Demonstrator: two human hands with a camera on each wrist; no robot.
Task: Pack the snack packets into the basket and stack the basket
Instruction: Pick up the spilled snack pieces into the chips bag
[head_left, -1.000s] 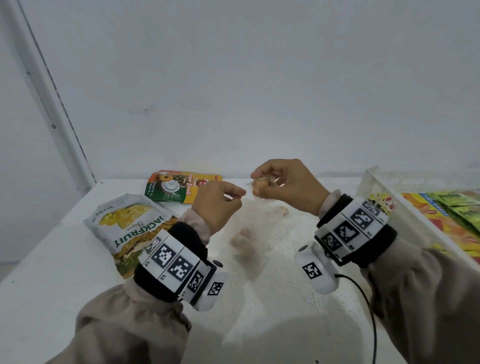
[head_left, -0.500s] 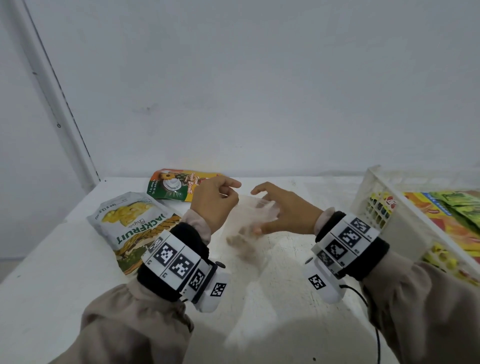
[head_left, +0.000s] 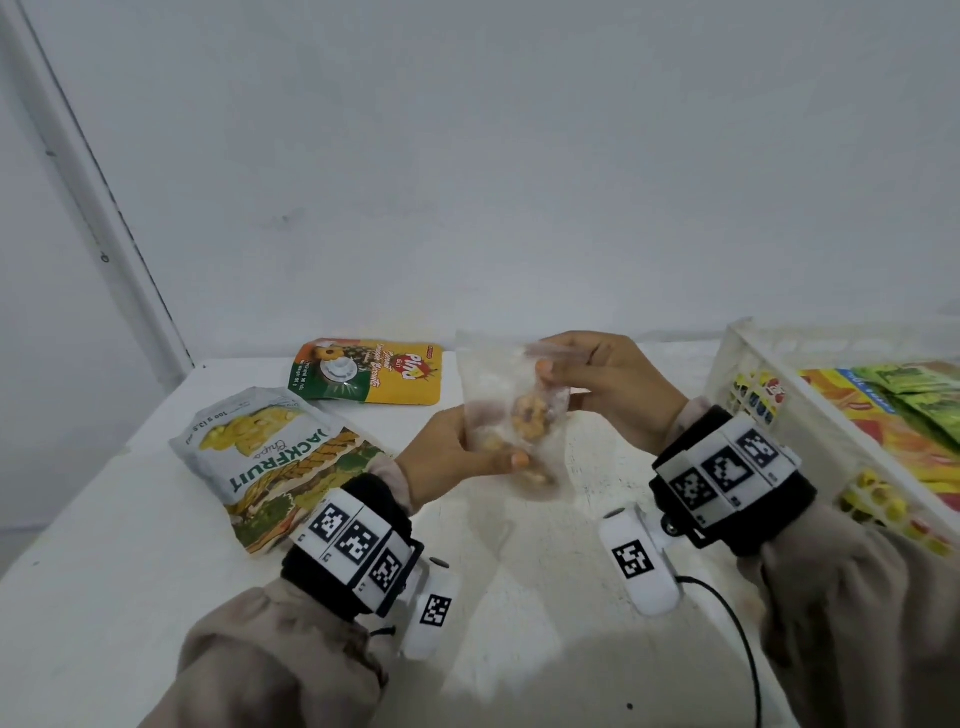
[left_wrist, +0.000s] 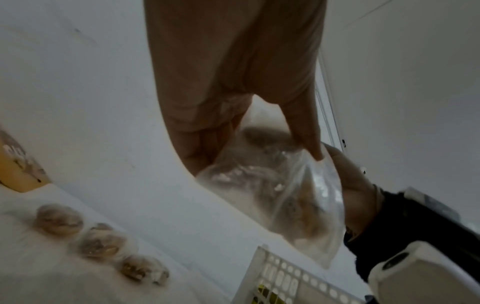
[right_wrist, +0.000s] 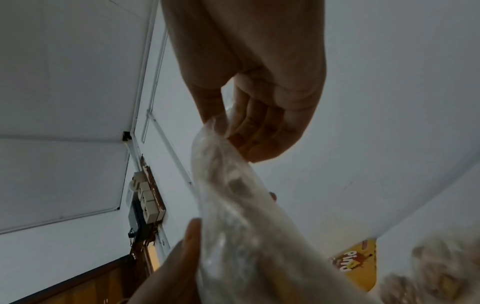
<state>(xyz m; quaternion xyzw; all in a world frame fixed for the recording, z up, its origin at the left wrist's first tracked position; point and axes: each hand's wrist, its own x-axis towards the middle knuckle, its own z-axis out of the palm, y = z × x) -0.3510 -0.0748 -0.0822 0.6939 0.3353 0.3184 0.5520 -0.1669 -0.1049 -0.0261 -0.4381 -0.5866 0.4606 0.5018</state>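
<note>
The white perforated plastic basket runs off the head view's right edge, so its far side is out of sight. The white Jackfruit chips packet slips partly under the left wristband. Blurred round brownish lumps lie on the table in the left wrist view, too soft to identify.

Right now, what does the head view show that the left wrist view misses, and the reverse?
Only the head view shows the jackfruit chips packet lying on the table and the packets inside the white basket. Only the left wrist view shows three small clear snack packets in a row on the table. Both show the left hand and right hand holding the clear snack bag.
</note>
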